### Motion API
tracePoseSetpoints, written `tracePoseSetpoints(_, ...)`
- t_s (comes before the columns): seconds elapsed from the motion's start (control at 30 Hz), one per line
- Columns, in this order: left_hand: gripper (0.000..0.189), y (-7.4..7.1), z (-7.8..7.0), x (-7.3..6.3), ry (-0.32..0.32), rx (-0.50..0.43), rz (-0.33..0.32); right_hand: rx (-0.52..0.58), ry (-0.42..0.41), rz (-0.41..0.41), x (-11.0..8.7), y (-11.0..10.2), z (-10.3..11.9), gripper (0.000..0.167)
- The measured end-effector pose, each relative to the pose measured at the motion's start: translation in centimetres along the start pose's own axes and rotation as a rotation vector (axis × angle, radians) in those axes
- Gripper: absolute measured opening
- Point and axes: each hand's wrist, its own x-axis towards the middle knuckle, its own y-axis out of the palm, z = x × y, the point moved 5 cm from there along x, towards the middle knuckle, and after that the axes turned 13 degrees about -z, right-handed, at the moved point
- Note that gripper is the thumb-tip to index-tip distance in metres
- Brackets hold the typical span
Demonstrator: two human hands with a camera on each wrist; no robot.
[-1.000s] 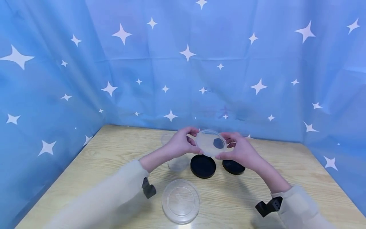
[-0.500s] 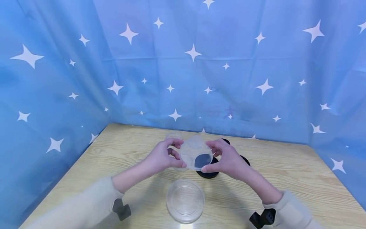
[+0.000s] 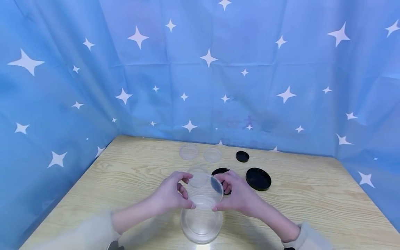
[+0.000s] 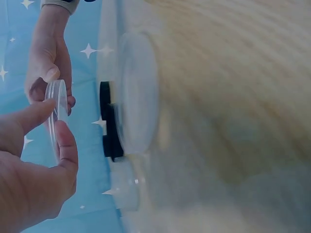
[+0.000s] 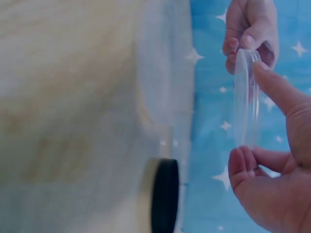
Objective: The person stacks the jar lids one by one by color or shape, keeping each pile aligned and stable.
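My disc point(image 3: 208, 190) looks of clear, glossy plastic.
The table point(image 3: 306, 194) shows wood grain; the backdrop point(image 3: 193, 80) looks like creased cloth.

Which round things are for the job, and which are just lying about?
For the job:
held clear disc, between left hand and right hand
perhaps big clear disc, nearest the person

Seemingly just lying about:
small black disc
rightmost black disc
partly hidden black disc
back-left clear disc
back-right clear disc
clear disc beyond the held one

Creased blue cloth point(image 3: 203, 80), white four-pointed stars point(image 3: 138, 37) across it, pale wood-grained tabletop point(image 3: 306, 198) below
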Motion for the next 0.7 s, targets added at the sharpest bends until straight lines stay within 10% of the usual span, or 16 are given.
tracePoseSetpoints(0.7, 0.084, 0.2, 3.5, -3.1, -0.06, 0.006, 0.132, -0.026, 0.002, 0.124, -2.5, 4.0, -0.9, 0.085)
